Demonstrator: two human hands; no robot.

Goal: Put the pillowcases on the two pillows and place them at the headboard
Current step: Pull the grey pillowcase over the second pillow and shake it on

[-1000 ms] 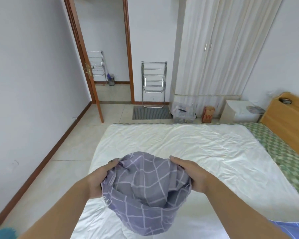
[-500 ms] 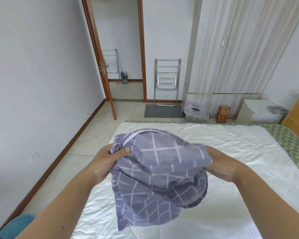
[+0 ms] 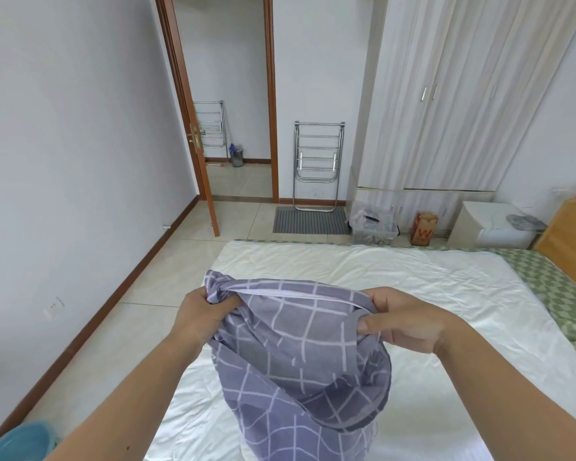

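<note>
Both hands, left hand point(image 3: 202, 316) and right hand point(image 3: 404, 322), grip a checked pillowcase point(image 3: 300, 357) above the bed point(image 3: 413, 277), apparently finding its opening; a pillow comes next.

One pillowcase point(image 3: 300, 354), centre frame. Two hands: left hand point(image 3: 202, 316), right hand point(image 3: 403, 322). One bed point(image 3: 396, 277). Two drying racks: doorway rack point(image 3: 211, 128), wall rack point(image 3: 317, 164). One wardrobe point(image 3: 463, 94), upper right.

Bedroom in a home. A bed point(image 3: 363, 271) with white bedding is filling the foreground, a wooden headboard point(image 3: 569, 234) standing at its right end. A tall pale wardrobe point(image 3: 446, 94) is lining the far wall, a white nightstand point(image 3: 479, 224) sitting beside it. An open wood-framed door point(image 3: 187, 128) is showing a tiled hallway.
</note>
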